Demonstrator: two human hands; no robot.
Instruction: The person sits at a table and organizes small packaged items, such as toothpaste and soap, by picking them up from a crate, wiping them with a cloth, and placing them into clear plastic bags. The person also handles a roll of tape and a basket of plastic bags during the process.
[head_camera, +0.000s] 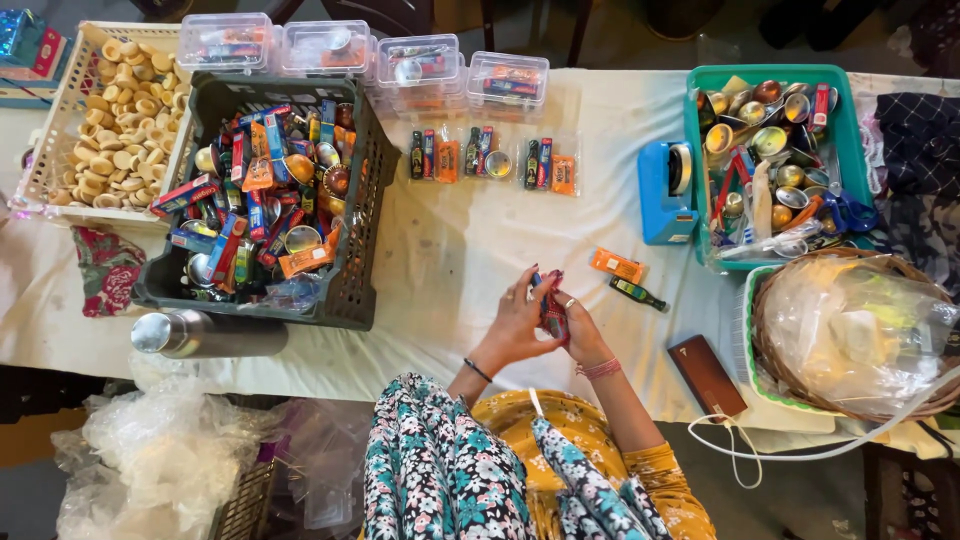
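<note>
I see both hands near the table's (470, 240) front edge: left hand (515, 325) and right hand (580, 335) grasping one small red packet (552, 312).

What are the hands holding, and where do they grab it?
A small red packet, pinched between the left hand and the right hand, one on each side.

matt white tablecloth (480, 250), shiny steel flask (205, 333) — glossy plastic crate (355, 290)

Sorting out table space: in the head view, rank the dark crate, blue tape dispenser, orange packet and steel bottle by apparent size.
1. Dark crate
2. Steel bottle
3. Blue tape dispenser
4. Orange packet
</note>
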